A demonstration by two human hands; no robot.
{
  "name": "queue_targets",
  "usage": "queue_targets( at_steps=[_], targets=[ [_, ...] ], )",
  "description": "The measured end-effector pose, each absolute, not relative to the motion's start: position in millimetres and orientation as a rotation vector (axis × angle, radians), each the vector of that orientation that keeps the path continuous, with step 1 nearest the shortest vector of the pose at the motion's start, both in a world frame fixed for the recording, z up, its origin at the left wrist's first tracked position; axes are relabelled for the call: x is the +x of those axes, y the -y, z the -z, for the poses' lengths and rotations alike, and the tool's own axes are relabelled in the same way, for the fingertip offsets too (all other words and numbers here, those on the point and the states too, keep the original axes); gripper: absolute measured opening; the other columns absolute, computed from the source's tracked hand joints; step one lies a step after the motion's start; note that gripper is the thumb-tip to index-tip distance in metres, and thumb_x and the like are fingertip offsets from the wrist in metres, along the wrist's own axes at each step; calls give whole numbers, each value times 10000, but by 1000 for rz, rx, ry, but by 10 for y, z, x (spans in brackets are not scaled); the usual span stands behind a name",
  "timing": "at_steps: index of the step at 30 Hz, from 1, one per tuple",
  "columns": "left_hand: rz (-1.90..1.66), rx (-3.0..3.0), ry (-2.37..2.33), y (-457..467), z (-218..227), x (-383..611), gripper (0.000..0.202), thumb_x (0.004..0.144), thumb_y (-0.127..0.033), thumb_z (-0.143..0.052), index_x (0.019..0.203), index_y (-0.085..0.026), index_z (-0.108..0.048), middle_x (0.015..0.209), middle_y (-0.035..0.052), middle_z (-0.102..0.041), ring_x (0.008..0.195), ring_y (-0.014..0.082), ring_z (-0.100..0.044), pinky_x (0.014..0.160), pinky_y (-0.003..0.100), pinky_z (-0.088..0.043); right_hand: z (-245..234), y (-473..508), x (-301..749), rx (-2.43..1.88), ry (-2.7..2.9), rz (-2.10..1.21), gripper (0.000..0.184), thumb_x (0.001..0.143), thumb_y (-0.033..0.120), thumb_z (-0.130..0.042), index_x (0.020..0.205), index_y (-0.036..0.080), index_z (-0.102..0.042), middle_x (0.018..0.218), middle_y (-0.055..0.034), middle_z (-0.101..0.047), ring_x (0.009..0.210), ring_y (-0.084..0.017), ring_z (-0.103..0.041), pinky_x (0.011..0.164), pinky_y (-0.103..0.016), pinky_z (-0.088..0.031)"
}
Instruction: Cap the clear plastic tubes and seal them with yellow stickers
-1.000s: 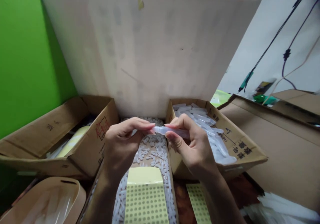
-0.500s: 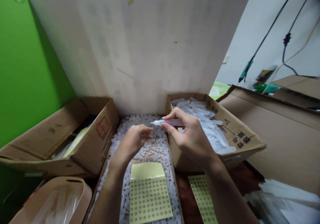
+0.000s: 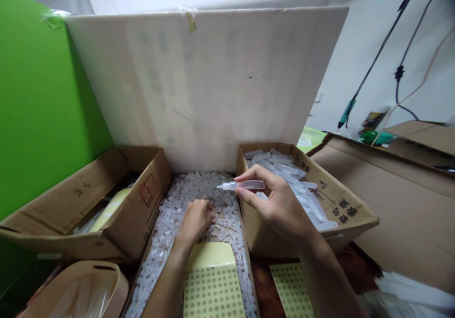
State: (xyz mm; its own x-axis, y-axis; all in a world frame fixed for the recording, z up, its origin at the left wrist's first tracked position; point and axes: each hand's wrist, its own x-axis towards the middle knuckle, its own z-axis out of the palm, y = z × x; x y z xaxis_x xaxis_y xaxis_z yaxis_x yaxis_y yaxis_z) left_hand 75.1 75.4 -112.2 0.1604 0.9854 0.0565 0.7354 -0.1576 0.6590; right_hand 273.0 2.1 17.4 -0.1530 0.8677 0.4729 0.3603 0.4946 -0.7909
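My right hand pinches a small translucent plastic tube with a pointed white nozzle aimed left, held level above the tray. My left hand is down among the small white plastic pieces that cover the shallow cardboard tray. Its fingers are curled in, and whatever lies between them is hidden. A yellow sheet of round dot stickers lies on the pieces below my left hand.
On the right, a cardboard box holds many similar clear tubes. Another cardboard box stands at left, above a beige bin with clear items. A second sticker sheet lies by my right forearm. A white panel rises behind.
My left hand has moved away from the nozzle, down into the white pieces. The right hand still holds the tube in much the same place. The view has tilted up slightly.
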Motion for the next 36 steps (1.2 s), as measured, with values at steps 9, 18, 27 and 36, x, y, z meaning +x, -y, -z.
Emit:
queue_targets(
  at_steps=[9, 18, 27, 36],
  targets=[
    [-1459, 1228, -734, -497, 321, 869, 431, 874, -371, -723, 1251, -198, -607, 1024, 33, -703, 891, 149, -738, 913, 303, -577, -162, -38, 2679, -1018, 1838, -158, 42, 924, 162, -651, 950, 194, -660, 912, -46, -697, 838, -193, -662, 700, -305, -497],
    [-1598, 1067, -663, -375, 208, 960, 346, 719, -372, -895, 861, -140, -681, 758, -3, -720, 667, 94, -678, 714, 202, -547, -170, -2, 2653, -891, 1827, -168, 122, 916, 84, -644, 967, 193, -664, 920, -38, -667, 874, -179, -647, 770, -309, -501],
    [-1671, 1327, -695, -217, 72, 927, 258, 767, -284, -867, 760, -155, -644, 746, -21, -697, 644, 88, -670, 633, 185, -539, -179, 38, 2649, -878, 1697, -409, 49, 922, 250, -698, 938, 204, -692, 883, -40, -689, 837, -184, -668, 727, -307, -536],
    [-1694, 1859, -633, -95, -16, 810, 211, 777, -119, -843, 926, -233, -746, 937, 7, -764, 907, 152, -723, 856, 257, -578, -223, 89, 2755, -940, 1586, -877, 308, 911, 476, -708, 855, 175, -679, 580, 42, -556, 455, -72, -440, 432, -211, -325]
  ],
)
